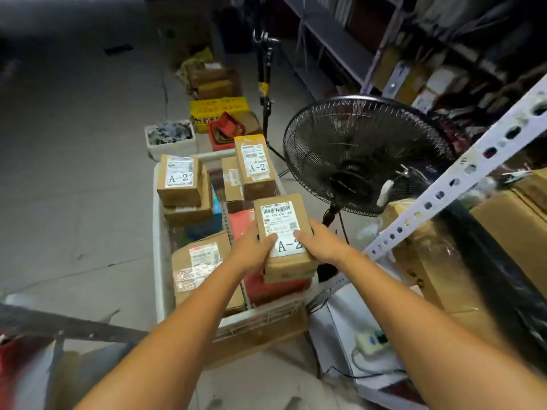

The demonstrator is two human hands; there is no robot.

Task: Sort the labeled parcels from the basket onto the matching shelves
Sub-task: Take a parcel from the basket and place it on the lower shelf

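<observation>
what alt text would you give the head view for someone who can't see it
A person's left hand and right hand hold a cardboard parcel labeled A-2 over a white basket packed with other parcels, two also marked A-2. A black pedestal fan and metal shelving loaded with boxes stand to the right.

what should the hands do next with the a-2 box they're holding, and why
Probably lift the parcel clear of the basket and swing it right toward the shelving: the left hand and right hand both grip it, and its label reads A-2.
</observation>
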